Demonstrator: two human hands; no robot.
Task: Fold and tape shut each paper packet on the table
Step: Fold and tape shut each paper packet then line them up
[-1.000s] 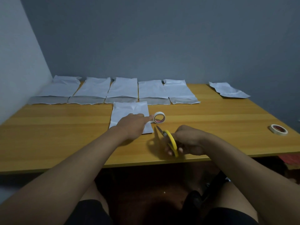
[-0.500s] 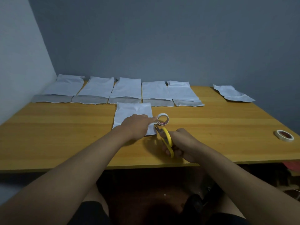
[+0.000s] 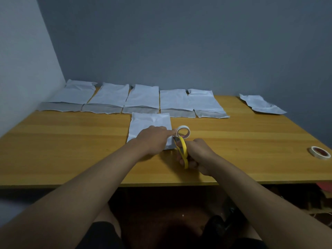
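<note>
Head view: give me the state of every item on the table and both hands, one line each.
Near packet: flat, pinned under the left hand.
Left hand: pressing the packet, fingertip at the tape roll.
Tape roll: on edge beside the packet.
Scissors: in the right hand, blades at the tape.
Right hand: closed on the scissors.
Back row of five packets: flat, flaps unfolded.
Far-right packet: crumpled, apart.
Spare tape roll: lying flat, untouched.

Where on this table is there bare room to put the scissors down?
Bare wood lies left of the near packet, below the back row of packets, and between the right hand and the spare tape roll. It is crowded around the tape roll by the left hand.
</note>
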